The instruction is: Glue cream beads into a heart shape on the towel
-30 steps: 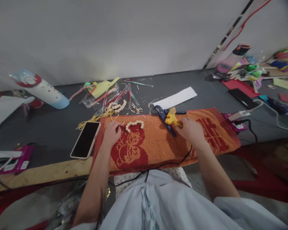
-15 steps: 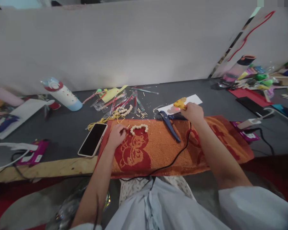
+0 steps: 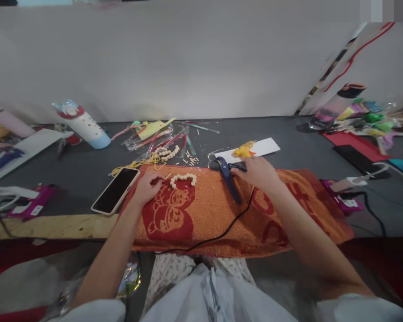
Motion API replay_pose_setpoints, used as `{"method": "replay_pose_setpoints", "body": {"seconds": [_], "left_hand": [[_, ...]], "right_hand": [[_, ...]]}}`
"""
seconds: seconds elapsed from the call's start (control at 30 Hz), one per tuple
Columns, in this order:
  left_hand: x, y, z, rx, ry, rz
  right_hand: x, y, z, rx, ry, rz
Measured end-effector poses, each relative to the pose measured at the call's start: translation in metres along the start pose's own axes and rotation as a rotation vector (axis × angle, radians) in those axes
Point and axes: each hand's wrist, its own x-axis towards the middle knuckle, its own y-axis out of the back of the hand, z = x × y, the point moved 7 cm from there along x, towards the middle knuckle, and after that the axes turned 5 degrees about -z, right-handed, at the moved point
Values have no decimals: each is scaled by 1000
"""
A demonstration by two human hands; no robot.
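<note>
Left hand (image 3: 147, 185) stays pinched shut beside the beads (image 3: 183, 179) on the towel (image 3: 204, 210). The glue gun (image 3: 243, 150) now lies on paper (image 3: 265, 145) toward the far edge of the table (image 3: 289, 134). The right hand (image 3: 260, 174) has let go of it, and its loose fingers touch the pliers (image 3: 229, 176). Far left stands a capped bottle (image 3: 83, 127); a clear bag (image 3: 151, 138) holds sticks.

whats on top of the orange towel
A curved bead string, blue pliers, a black cord, the left hand and the right hand. Anything beneath the hands is covered.

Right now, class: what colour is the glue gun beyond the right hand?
Yellow glue gun, head view.
</note>
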Motion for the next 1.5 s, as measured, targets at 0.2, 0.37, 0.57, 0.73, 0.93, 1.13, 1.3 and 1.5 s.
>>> {"method": "replay_pose_setpoints", "body": {"seconds": [0.2,0.37,0.57,0.73,0.93,1.13,1.3,1.5], "left_hand": [[0,0,0,8,-4,-5],[1,-2,1,21,-22,-18],[3,-5,3,39,-38,-38],[5,-7,0,38,-42,-37],[8,-8,-6,22,-32,-8],[8,-7,-8,-2,-26,34],[8,-5,-7,-20,-29,66],[8,-5,-8,-33,-37,68]], "right_hand": [[-20,-17,-25,-25,-2,-103],[-15,-26,-22,-42,-2,-283],[-10,-19,-26,-120,-13,-279],[-16,-14,-33,-156,-42,-244],[-16,-9,-43,-209,-17,-255],[-4,-5,-39,-165,6,-318],[8,8,-37,-144,-11,-262],[20,13,-38,-71,-68,-210]]}}
